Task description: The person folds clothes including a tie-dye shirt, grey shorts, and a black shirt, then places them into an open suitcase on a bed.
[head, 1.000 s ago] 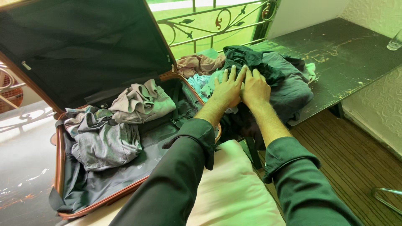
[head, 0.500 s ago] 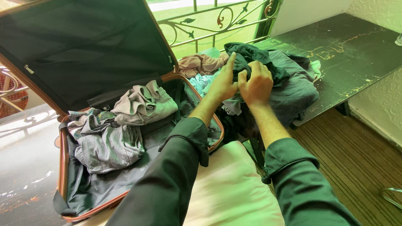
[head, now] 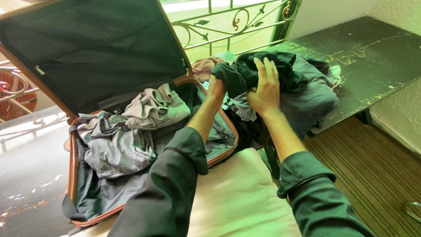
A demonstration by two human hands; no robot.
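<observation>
A heap of clothes (head: 307, 92) lies on the near end of a dark worn table (head: 372, 48). My left hand (head: 216, 87) reaches under a dark green garment (head: 237, 74) and grips its edge; most of that hand is hidden by the cloth. My right hand (head: 264, 90) presses on the same garment with its fingers spread upward. To the left stands an open suitcase (head: 70, 175) with an orange rim. Inside it lie a crumpled grey garment (head: 116, 147) and a pale mauve one (head: 155, 107).
A pinkish garment (head: 204, 66) and a light blue one sit at the back of the heap. A pale cushion or bedding (head: 237, 197) lies below my arms. An iron railing (head: 232, 22) runs behind. Striped flooring (head: 377, 175) is at the right, with a metal loop (head: 412, 210).
My hands went from lying flat on the heap to taking up the dark green garment, which is now raised off the pile. The left hand slipped under the cloth.
</observation>
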